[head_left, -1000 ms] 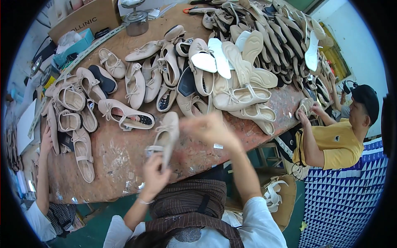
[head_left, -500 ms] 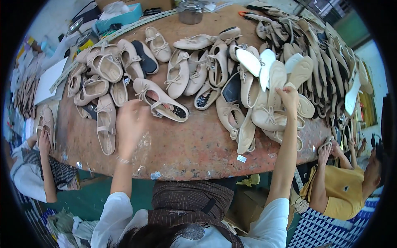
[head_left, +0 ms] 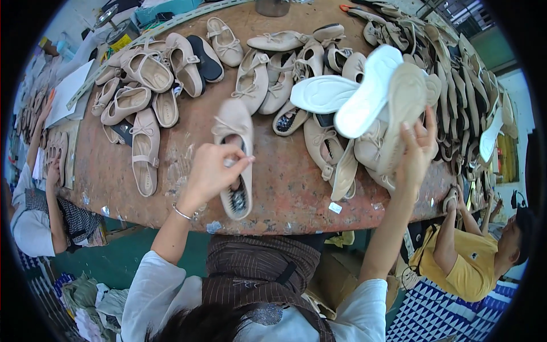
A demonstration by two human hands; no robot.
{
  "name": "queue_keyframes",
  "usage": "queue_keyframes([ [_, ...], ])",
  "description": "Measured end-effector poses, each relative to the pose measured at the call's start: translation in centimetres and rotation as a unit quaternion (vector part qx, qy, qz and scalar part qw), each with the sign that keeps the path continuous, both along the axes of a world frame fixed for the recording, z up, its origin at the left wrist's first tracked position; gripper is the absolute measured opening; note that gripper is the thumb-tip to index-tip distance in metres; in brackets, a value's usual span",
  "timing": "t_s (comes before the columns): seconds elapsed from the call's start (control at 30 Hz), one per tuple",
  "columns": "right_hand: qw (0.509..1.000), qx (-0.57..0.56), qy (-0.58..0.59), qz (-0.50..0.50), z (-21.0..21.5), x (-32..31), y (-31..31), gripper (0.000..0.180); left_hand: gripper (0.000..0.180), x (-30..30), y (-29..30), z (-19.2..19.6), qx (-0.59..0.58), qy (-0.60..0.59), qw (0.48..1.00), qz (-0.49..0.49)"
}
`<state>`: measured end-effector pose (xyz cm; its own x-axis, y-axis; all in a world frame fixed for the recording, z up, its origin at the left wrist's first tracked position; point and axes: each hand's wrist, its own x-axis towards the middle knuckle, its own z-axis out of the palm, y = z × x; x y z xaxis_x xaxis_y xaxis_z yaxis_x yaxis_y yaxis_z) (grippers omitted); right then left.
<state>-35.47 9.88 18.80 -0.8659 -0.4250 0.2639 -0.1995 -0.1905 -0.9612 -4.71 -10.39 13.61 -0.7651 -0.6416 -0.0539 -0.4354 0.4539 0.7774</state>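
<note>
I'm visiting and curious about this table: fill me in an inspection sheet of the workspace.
Surface: brown tabletop, stained and scuffed.
Job's things: beige shoe, beige insole, white insoles overlapping each other.
Clutter: other shoes in piles; white scrap near the front edge.
Hands: left hand pinching at the beige shoe's opening; right hand gripping the beige insole.
Cables: nothing seen for certain.
Surroundings: yellow-shirted co-worker right, another co-worker left; green floor.

Shoes [head_left: 145,143] on the table [head_left: 285,176] at left and centre, insoles [head_left: 369,94] right, shoe pile [head_left: 460,94] far right
</note>
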Motion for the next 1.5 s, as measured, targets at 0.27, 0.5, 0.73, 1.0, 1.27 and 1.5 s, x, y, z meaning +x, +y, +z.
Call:
queue_keyframes([
  [0.27, 0.971, -0.07, -0.185, 0.135, -4.7, 10.5, -1.0, 0.037, 0.106, -7.0, 2.3, -1.6, 0.371, 0.242, 0.894, -0.074],
  [0.5, 0.949, -0.078, -0.283, 0.115, -2.7, 9.0, 2.5, 0.038, 0.035, -14.1, 1.9, 0.0, 0.288, 0.267, 0.912, -0.121],
  [0.73, 0.96, -0.125, -0.251, -0.001, -1.9, 6.8, 6.7, 0.042, 0.075, -20.8, -3.2, -0.3, -0.153, 0.172, 0.967, -0.108],
  [1.0, 0.914, -0.268, -0.258, 0.161, -4.9, 4.1, 8.4, 0.051, 0.079, -19.9, 0.9, -5.9, -0.465, 0.117, 0.841, -0.252],
  [1.27, 0.919, -0.34, -0.15, 0.129, -3.7, 5.5, 17.6, 0.076, 0.083, -15.6, -0.5, -1.3, -0.429, 0.203, 0.865, -0.164],
  [1.5, 0.943, -0.167, -0.276, 0.087, -6.5, 14.8, 13.5, 0.03, 0.067, 4.9, 3.5, -5.1, -0.095, 0.037, 0.986, 0.135],
])
